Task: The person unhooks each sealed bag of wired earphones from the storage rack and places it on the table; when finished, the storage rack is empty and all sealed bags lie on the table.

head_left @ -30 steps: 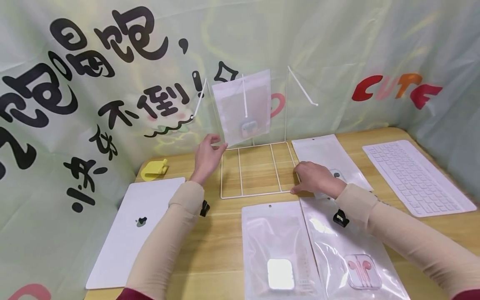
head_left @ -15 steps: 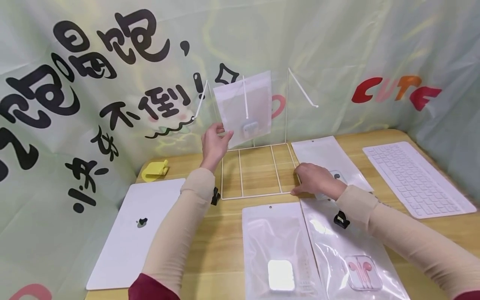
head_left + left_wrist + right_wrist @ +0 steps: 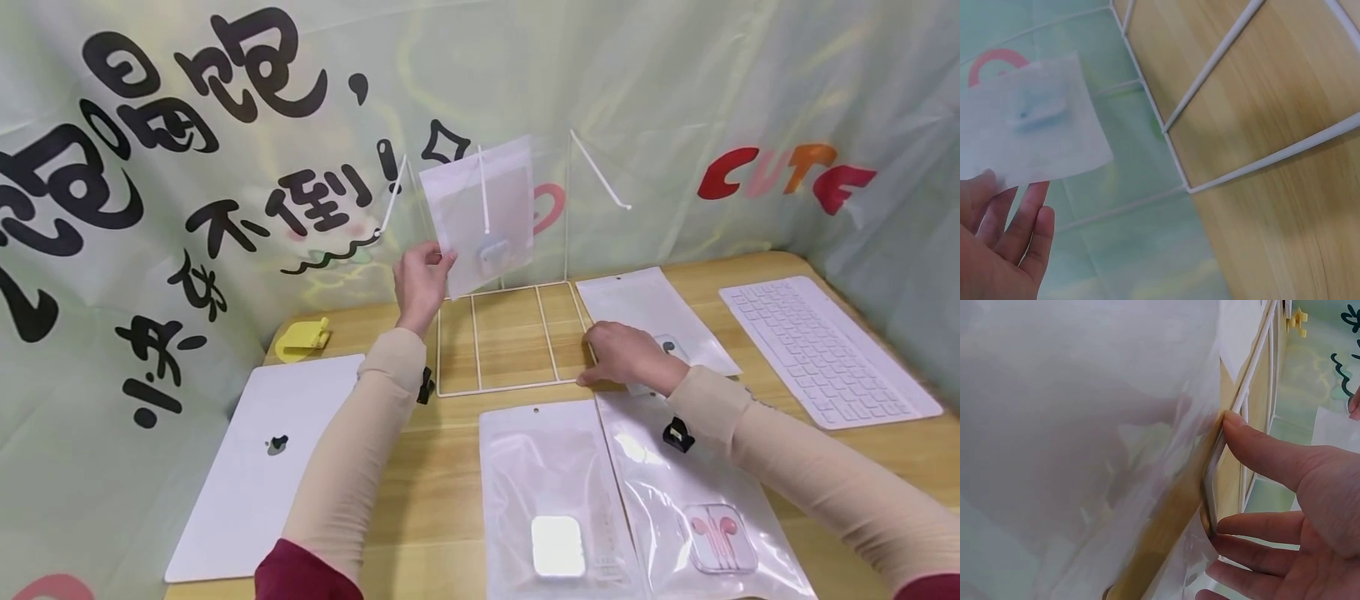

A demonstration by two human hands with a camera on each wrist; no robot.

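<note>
A white wire display rack [image 3: 517,388] stands on the wooden table, its hooks rising in front of the backdrop. From the middle hook hangs a frosted pouch [image 3: 465,200] with a pale earphone case showing through it. My left hand [image 3: 422,279] pinches the pouch's lower left edge between thumb and fingers; in the left wrist view the pouch [image 3: 1072,147] tilts away from the rack's back wires. Low at the rack's right front corner, my right hand [image 3: 624,354] holds the base, thumb on the wire [image 3: 1210,481] and fingers along its side.
Flat pouches lie in front and right: one with a white square box [image 3: 557,546], one with pink earphones [image 3: 722,537], and another pouch [image 3: 637,304] behind my right hand. A silver laptop [image 3: 247,500] and yellow clip [image 3: 302,340] lie left, a white keyboard [image 3: 832,358] right.
My left hand has risen from beside the pouch's bottom corner to its lower left edge and taken hold of it. The right hand stays on the rack's corner.
</note>
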